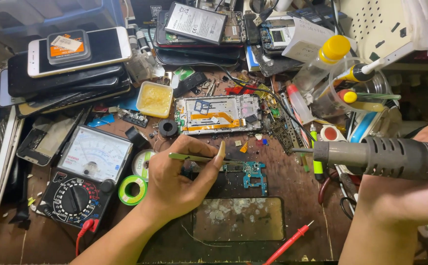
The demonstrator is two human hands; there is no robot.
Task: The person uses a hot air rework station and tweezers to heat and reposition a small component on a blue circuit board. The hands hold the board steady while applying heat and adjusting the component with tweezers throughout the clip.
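- The left hand [177, 179] comes up from the bottom of the view, at about 6 o'clock, with the forearm slanting up to the right.
- The wrist is bent and the back of the hand faces up.
- Its fingers [220, 153] are pinched shut on a pair of thin tweezers [194, 157], held almost flat.
- The tweezers point toward 3 o'clock, and their tips sit over a small blue circuit board [250, 172].
- The circuit board lies on the messy brown surface [297, 206], close to the middle of the view, just at 3 o'clock from the left hand.
- The right hand [422, 167] comes in from the edge at 3 o'clock, with the arm rising from the bottom right corner.
- Its fingers are wrapped tight around a dark hot air gun [385, 157], held level.
- The thin metal nozzle [302, 150] points toward 9 o'clock, at the board but well apart from it.
- An open phone frame [219, 114] with an orange strip lies at 12 o'clock from the board.
- A dial multimeter [86, 176] sits at 9 o'clock from the left hand, and a green roll of solder wire [132, 189] lies between them.
- A dark phone screen [238, 219] lies at 6 o'clock from the board.
- A red test probe [290, 243] rests next to the screen.
- A stack of phones [71, 68] sits at 10 o'clock.
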